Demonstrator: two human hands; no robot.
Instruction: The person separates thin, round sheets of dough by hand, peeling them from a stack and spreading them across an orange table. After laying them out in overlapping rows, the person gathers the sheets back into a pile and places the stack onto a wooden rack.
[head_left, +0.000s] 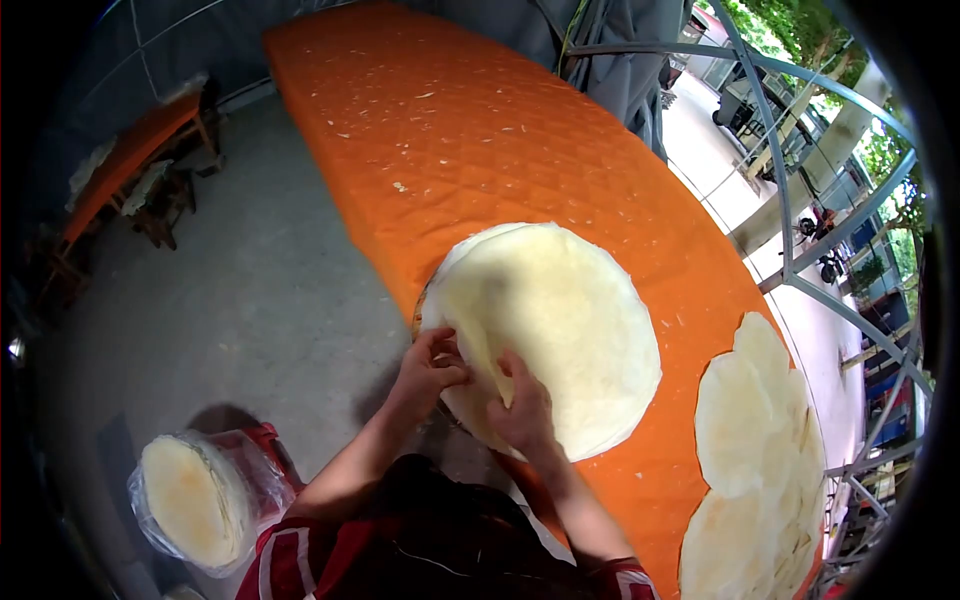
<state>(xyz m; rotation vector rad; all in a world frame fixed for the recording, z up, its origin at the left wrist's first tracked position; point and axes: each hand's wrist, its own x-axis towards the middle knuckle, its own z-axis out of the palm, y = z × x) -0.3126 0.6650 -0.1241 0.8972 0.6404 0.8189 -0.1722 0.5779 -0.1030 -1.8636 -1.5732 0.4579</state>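
A stack of thin, pale round flatbreads [570, 320] lies at the near edge of the orange table. The near-left part of the top sheet is lifted into a narrow fold running between my two hands. My right hand [524, 408] pinches that fold between thumb and fingers. At the stack's left rim, my left hand [428, 368] has its fingers curled together at the sheet's edge; the fingertips are partly hidden.
Scraps dot the orange tablecloth [430, 110]. More overlapping flatbreads [745, 430] lie at the table's right end. Lower left, a plastic-wrapped flatbread stack [185, 495] stands beside something red. A low orange-topped table [130, 165] with stools is at far left; metal frame bars [780, 150] rise on the right.
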